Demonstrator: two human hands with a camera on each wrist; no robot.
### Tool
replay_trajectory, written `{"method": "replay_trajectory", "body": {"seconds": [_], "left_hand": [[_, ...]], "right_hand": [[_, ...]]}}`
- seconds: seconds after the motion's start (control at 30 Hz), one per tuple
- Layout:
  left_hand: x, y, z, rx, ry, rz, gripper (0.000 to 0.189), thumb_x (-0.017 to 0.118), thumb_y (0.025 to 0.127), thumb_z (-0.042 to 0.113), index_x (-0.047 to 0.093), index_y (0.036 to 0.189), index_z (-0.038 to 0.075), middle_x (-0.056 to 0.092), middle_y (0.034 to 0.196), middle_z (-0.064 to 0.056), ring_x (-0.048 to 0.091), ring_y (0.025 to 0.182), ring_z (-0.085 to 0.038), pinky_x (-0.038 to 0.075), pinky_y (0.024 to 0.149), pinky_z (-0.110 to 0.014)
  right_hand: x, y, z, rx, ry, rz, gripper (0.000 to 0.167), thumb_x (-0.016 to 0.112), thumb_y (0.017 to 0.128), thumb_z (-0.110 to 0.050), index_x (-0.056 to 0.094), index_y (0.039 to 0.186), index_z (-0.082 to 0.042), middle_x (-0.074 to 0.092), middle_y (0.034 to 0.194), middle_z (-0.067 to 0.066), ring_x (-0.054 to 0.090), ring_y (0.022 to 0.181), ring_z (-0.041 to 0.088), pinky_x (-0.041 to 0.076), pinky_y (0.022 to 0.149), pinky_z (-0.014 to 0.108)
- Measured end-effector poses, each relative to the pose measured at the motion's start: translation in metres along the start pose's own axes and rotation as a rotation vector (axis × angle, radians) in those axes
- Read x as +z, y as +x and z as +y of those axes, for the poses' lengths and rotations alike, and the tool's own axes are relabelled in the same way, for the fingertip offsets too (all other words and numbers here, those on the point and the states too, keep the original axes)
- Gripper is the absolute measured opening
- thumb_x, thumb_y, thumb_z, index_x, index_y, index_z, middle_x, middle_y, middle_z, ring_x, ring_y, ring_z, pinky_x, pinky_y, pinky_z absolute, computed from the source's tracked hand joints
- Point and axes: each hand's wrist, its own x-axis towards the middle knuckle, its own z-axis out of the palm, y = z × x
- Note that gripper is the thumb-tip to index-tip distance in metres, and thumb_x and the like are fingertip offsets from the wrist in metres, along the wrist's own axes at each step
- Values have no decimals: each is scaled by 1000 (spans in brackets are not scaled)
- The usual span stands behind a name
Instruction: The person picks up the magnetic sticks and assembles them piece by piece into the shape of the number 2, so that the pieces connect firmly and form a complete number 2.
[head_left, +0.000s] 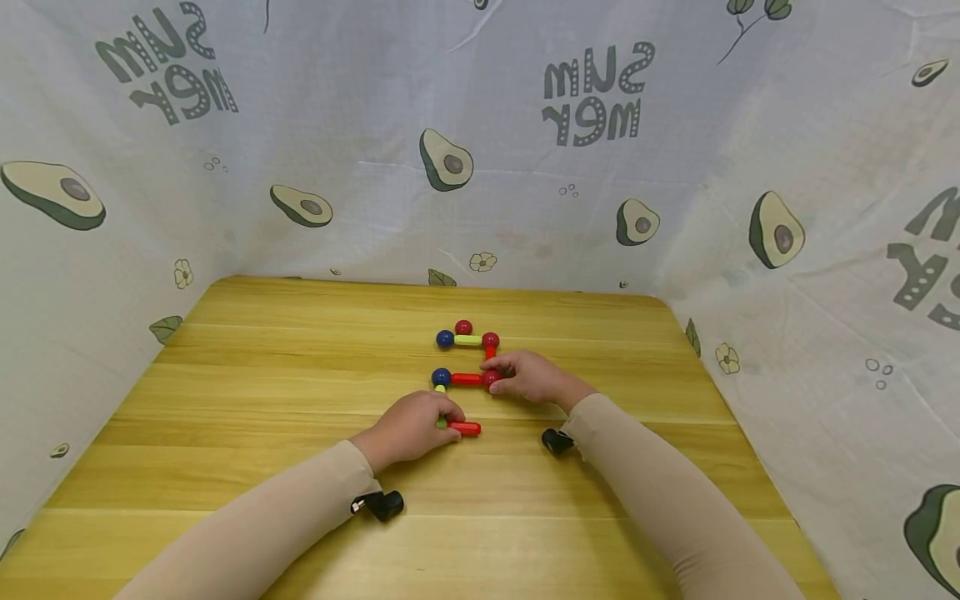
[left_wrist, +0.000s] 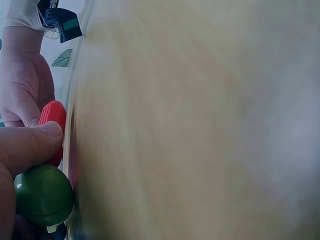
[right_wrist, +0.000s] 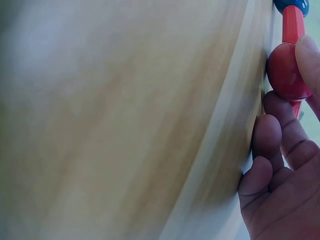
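My left hand [head_left: 416, 423] pinches a red rod [head_left: 467, 428] near its end, with the thumb across it in the left wrist view. That end meets a green ball [left_wrist: 45, 195]. A yellow-green rod [head_left: 440, 388] runs from beneath this hand to a blue ball [head_left: 442, 377]. From there another red rod [head_left: 467, 380] leads to a red ball [right_wrist: 287, 72], which my right hand [head_left: 531, 379] holds between thumb and fingers. Beyond it, a short red rod [head_left: 491, 353] reaches a second red ball [head_left: 491, 340]. The pieces form a bent chain on the table.
At the chain's far end, a yellow-green rod [head_left: 468, 341] ends in a blue ball [head_left: 445, 339]. A red ball [head_left: 463, 327] sits just behind that rod. The wooden table [head_left: 300, 333] is bordered by a hanging printed cloth [head_left: 360, 225] behind and at both sides.
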Motion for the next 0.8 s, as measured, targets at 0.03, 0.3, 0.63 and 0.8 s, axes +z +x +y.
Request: {"method": "replay_trajectory", "body": {"seconds": [0.03, 0.3, 0.63, 0.8], "left_hand": [[0, 0, 0, -2, -1, 0, 19, 80, 95, 30, 80, 110, 19, 77, 110, 7, 68, 104, -15, 55, 99, -40], [0, 0, -1, -9, -13, -3, 19, 81, 95, 30, 80, 110, 19, 77, 110, 7, 67, 104, -14, 55, 99, -40], [-3, -2, -1, -39, -10, -12, 16, 81, 95, 28, 79, 109, 20, 76, 108, 7, 65, 99, -14, 55, 97, -41], [-5, -5, -3, -37, -21, 0, 15, 82, 94, 28, 79, 107, 19, 76, 107, 7, 66, 99, -15, 55, 97, -42]], "right_hand": [[0, 0, 0, 1, 4, 0, 43, 79, 96, -25, 71, 138, -21, 69, 133, 5, 59, 109, 21, 52, 103, 40], [-1, -1, -1, -7, -9, 1, 43, 77, 97, -25, 70, 139, -20, 70, 134, 5, 60, 112, 22, 52, 106, 43], [-21, 20, -3, 33, -49, 264, 33, 70, 103, -30, 72, 132, -15, 69, 119, 9, 60, 104, 28, 54, 85, 37], [-27, 43, -13, 39, -37, 272, 45, 66, 105, -31, 61, 148, -17, 62, 144, 13, 61, 124, 34, 54, 105, 48]]}}
